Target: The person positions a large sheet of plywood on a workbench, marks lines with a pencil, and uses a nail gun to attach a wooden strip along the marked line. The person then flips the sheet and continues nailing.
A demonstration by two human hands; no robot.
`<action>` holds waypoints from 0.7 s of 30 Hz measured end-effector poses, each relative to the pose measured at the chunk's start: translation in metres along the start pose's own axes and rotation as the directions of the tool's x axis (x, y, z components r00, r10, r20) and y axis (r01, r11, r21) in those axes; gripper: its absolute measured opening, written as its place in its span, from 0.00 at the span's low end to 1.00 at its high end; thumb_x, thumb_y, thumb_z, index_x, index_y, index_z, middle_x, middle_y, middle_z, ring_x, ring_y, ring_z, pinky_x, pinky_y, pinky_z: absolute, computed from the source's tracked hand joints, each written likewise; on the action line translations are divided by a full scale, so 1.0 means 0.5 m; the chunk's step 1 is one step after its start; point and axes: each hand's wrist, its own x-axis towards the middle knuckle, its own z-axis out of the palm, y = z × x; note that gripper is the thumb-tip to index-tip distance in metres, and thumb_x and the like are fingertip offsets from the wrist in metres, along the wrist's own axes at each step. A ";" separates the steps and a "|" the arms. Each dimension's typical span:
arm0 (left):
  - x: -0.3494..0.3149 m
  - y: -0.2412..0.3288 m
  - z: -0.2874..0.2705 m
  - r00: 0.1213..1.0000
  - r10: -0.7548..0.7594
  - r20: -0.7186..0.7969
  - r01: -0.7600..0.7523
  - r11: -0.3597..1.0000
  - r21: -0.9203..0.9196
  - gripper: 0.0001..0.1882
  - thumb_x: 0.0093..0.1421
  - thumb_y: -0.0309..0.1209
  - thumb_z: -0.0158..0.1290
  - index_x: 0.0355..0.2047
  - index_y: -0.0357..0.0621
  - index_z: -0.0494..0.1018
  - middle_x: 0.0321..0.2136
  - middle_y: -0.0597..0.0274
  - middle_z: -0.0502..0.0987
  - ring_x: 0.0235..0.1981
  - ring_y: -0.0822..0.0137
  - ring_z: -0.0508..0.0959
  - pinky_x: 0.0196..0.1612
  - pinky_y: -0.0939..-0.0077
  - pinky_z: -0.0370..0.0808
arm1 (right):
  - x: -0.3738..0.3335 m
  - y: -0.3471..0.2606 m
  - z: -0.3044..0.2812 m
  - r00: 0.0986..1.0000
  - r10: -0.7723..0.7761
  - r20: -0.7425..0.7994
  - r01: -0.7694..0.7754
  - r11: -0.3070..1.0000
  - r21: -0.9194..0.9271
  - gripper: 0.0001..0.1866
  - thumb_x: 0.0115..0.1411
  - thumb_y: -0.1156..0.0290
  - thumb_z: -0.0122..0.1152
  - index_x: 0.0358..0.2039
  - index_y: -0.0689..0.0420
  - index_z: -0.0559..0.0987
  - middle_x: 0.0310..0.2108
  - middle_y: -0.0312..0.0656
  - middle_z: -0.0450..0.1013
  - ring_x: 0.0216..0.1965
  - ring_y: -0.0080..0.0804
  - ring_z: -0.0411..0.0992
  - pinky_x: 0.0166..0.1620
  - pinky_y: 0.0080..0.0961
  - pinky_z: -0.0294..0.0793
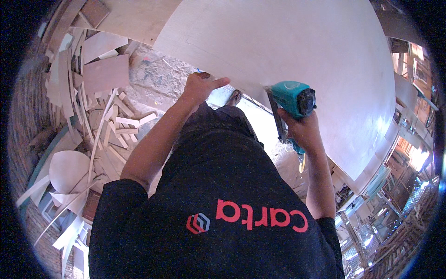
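A broad, pale plywood sheet (302,51) spreads out in front of me. At its near edge is my left hand (200,88), its thumb laid along the top of the edge and its other fingers mostly hidden, apparently curled around the border. My right hand (303,132) is wrapped around the handle of a teal and black nail gun (289,95). The gun's nose touches or nearly touches the sheet close to its near edge; exact contact is hard to see. A yellowish hose fitting (302,163) hangs below the gun's handle.
Wood offcuts (118,121) lie heaped on the dusty floor to my left. A round-edged wooden piece (69,171) and long thin strips stand nearer on that side. Another flat board (132,18) adjoins the sheet at the far left. Timber racks (371,232) fill the right.
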 end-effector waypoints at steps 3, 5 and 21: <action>0.014 -0.015 0.005 0.999 0.006 -0.050 -0.002 0.998 0.070 0.30 0.50 0.48 0.77 0.42 0.33 0.83 0.37 0.54 0.85 0.35 0.65 0.82 0.38 0.69 0.80 | 0.008 -0.006 0.010 0.998 -0.059 0.002 0.059 0.998 -0.005 0.15 0.64 0.64 0.72 0.45 0.61 0.83 0.28 0.38 0.79 0.25 0.24 0.75 0.28 0.27 0.74; 0.016 -0.021 0.002 0.998 0.025 -0.051 -0.021 0.996 0.082 0.30 0.51 0.47 0.77 0.41 0.33 0.84 0.37 0.54 0.86 0.35 0.65 0.82 0.39 0.70 0.80 | 0.012 -0.021 0.018 0.999 -0.054 0.008 0.054 0.998 -0.020 0.15 0.64 0.64 0.72 0.45 0.61 0.83 0.27 0.38 0.79 0.24 0.23 0.75 0.28 0.27 0.74; -0.011 0.004 -0.002 0.992 0.121 0.037 -0.121 0.993 -0.006 0.30 0.53 0.44 0.76 0.47 0.32 0.82 0.44 0.49 0.86 0.45 0.60 0.83 0.53 0.67 0.76 | 0.019 -0.061 0.014 0.999 -0.026 0.032 0.029 0.995 -0.094 0.17 0.65 0.65 0.71 0.49 0.62 0.82 0.37 0.43 0.83 0.38 0.32 0.81 0.44 0.35 0.80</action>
